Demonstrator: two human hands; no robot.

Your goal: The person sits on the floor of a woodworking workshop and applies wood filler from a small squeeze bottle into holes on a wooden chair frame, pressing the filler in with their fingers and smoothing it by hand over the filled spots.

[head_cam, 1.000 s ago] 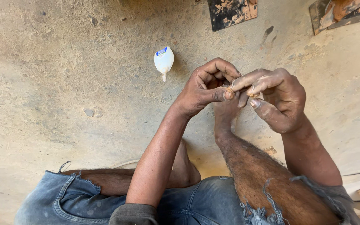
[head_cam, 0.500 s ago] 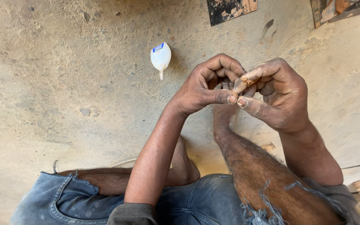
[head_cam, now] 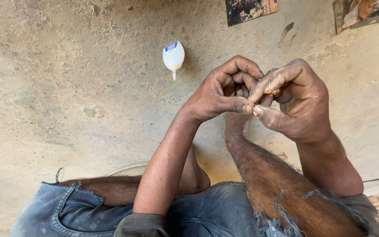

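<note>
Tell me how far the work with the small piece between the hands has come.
Done: little shows; the white glue bottle lies aside on the dusty floor. In hand: the left hand and right hand pinch a small tan piece, mostly hidden. What is left cannot be judged.

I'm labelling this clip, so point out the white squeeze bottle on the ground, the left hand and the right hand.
white squeeze bottle (head_cam: 173, 55): head view, on the middle of its body.
left hand (head_cam: 218, 92): head view, on the back of the hand.
right hand (head_cam: 301, 103): head view, on the back of the hand.
</note>
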